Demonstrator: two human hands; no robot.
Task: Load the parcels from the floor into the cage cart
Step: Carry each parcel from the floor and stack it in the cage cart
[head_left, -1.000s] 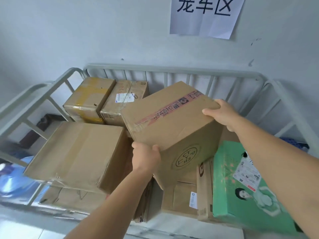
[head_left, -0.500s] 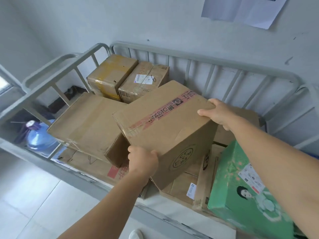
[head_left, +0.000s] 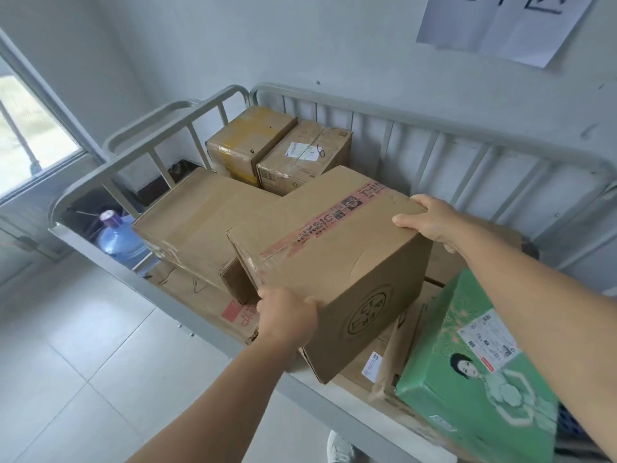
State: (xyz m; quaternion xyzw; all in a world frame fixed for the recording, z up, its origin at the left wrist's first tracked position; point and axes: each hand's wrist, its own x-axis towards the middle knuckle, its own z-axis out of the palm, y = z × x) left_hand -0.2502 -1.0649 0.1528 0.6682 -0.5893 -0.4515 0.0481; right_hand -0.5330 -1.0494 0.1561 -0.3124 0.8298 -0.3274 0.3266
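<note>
- Wall (head_left: 334, 45) ahead of me: plain pale grey-white, a few small scuffs and marks at right.
- Paper sign (head_left: 500, 25) stuck high on that wall, creased, dark handwritten characters cut off by the top edge.
- Window (head_left: 30, 135) at far left, bright daylight through it, greenery blurred outside; I see a grey sill below.
- Floor (head_left: 83, 379): large pale glossy tiles, thin grout lines, soft daylight sheen.
- Blue water jug (head_left: 120, 238) standing on the floor by the left wall, pink cap.
- Dark clutter behind the jug; I can't make it out.
</note>
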